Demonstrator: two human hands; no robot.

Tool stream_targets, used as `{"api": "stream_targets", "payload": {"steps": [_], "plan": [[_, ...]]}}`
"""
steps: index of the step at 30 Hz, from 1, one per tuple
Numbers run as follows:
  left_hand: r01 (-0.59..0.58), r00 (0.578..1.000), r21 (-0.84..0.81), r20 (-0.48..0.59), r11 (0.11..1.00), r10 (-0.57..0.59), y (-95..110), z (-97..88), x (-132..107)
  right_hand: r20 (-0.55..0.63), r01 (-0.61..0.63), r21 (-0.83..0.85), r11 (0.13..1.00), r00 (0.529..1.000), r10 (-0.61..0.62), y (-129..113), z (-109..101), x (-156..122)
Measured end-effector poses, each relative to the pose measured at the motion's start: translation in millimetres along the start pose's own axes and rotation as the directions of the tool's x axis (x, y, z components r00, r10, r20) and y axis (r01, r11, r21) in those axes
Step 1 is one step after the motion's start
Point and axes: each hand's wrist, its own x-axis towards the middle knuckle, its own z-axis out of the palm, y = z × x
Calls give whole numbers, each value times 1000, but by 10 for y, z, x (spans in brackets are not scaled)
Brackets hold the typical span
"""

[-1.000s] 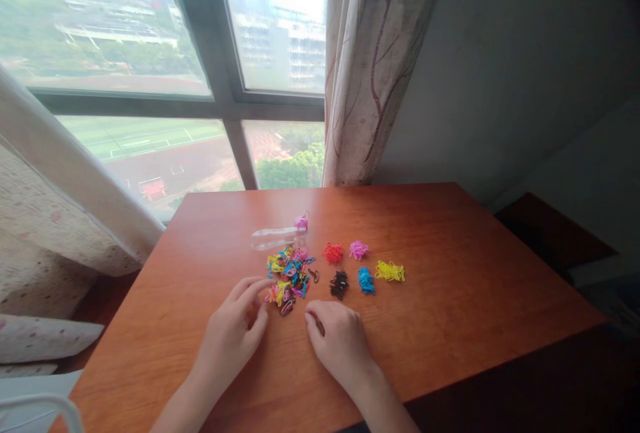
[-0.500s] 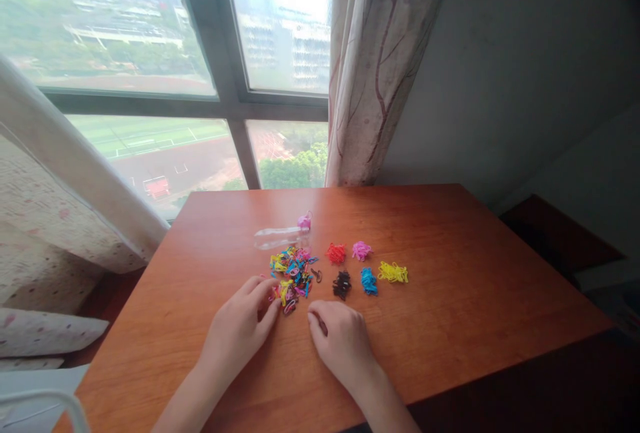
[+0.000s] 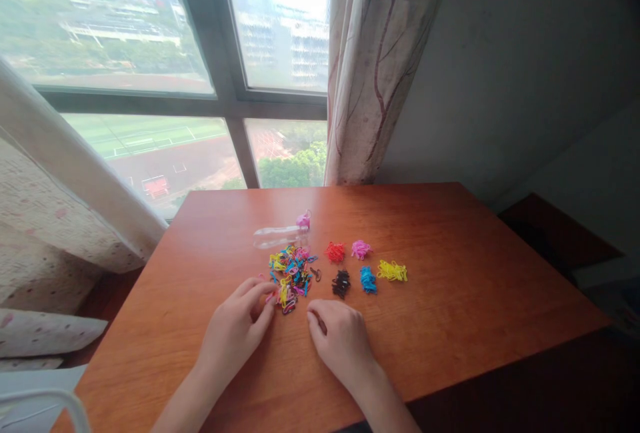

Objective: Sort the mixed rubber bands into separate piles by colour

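Note:
A mixed heap of small coloured rubber bands (image 3: 291, 273) lies on the wooden table (image 3: 450, 273). To its right sit sorted little piles: red (image 3: 335, 252), pink (image 3: 361, 249), black (image 3: 341, 283), blue (image 3: 368, 280) and yellow (image 3: 392, 271). My left hand (image 3: 235, 333) rests on the table, its thumb and fingertips pinching at the heap's near left edge. My right hand (image 3: 340, 343) lies just below the heap and the black pile, fingers curled under, whatever is in them hidden.
A clear plastic bag with a pink clasp (image 3: 280, 234) lies behind the heap. A window and a patterned curtain (image 3: 375, 66) stand behind the table. A cushion (image 3: 45, 333) sits at the left; a dark ledge (image 3: 560, 233) at the right.
My left hand has slid forward to the heap's edge and its fingers have closed into a pinch there. My right hand has barely moved.

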Motion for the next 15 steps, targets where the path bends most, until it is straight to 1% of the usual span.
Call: {"api": "stream_targets", "payload": {"steps": [7,15], "plan": [[26,996,-138,-83,990,-38,-22,-2,24,-3,0,1,1000,1000,0,9,4,-5],[15,988,-253,-145,967,-53,60,-42,91,9,-7,12,1000,1000,7,6,5,-11]]}}
